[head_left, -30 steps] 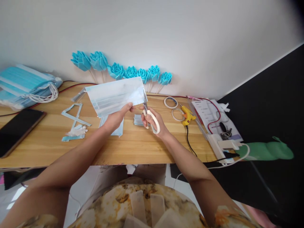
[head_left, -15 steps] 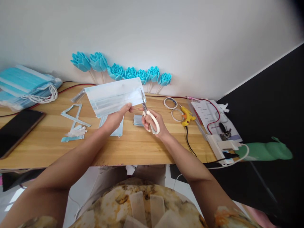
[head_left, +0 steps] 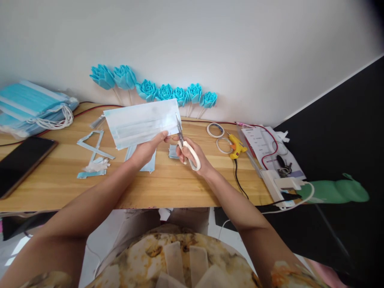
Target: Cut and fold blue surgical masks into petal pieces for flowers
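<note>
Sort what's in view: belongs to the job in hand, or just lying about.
Job in hand:
sheet, held by the left hand
scissors, in the right hand
strips, likely

Likely just lying about:
phone
keys
papers
glue gun, unheld; could belong

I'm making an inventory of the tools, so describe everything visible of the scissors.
The scissors have white looped handles, apparently plastic, and slim, grey, metallic-looking blades. The right hand grips the handles, its fingers partly hiding them. Held above the wooden table, the scissors point away from the wearer, tips slightly leftward. The blades overlap the right end of the pale sheet held by the left hand; whether they are cutting is unclear.
</note>
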The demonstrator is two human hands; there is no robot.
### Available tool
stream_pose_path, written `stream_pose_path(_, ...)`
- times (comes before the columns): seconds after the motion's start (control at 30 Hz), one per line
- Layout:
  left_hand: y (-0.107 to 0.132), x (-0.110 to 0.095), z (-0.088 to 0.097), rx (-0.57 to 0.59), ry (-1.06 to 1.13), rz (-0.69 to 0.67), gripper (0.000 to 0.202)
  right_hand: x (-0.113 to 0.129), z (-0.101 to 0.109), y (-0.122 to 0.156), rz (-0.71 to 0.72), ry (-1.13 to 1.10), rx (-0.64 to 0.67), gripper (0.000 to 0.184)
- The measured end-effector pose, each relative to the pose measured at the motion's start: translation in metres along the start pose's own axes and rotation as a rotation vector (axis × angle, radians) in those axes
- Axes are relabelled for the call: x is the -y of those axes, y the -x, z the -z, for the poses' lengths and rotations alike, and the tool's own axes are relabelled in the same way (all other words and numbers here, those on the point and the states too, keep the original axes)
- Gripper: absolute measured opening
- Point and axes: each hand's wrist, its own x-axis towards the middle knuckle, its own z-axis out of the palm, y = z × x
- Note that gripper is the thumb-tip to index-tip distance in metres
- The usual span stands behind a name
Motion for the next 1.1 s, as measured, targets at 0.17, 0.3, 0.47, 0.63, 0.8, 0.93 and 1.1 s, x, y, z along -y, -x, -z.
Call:
stream_pose_path(0.17,0.004,-0.008,0.0,-0.015,-0.126,0.021,0.033,-0.001,0.001,0.0,-0.006,0.006,-0.002,0.069)
stream_pose_path(0.3,0.005,-0.006,0.0,0.0,-0.141,0.047,0.034,-0.001,-0.001,-0.001,-0.016,0.01,0.0,0.069)
stream_pose_path(0.47,0.006,0.0,0.001,0.041,-0.166,0.1,0.039,-0.001,-0.001,-0.001,-0.013,-0.01,-0.031,0.069)
stream_pose_path(0.63,0.006,-0.001,0.002,0.066,-0.187,0.105,0.041,0.0,-0.003,-0.001,0.004,-0.019,-0.054,0.062)
stream_pose_path(0.8,0.005,0.001,0.001,0.065,-0.151,0.083,0.041,0.001,-0.005,-0.002,-0.027,-0.061,-0.093,0.063)
stream_pose_path(0.93,0.005,0.001,0.001,0.059,-0.124,0.068,0.039,0.0,-0.006,-0.002,-0.031,-0.082,-0.1,0.061)
stream_pose_path(1.1,0.005,0.001,0.001,0.064,-0.122,0.049,0.039,-0.002,-0.006,-0.001,-0.026,-0.097,-0.114,0.06)
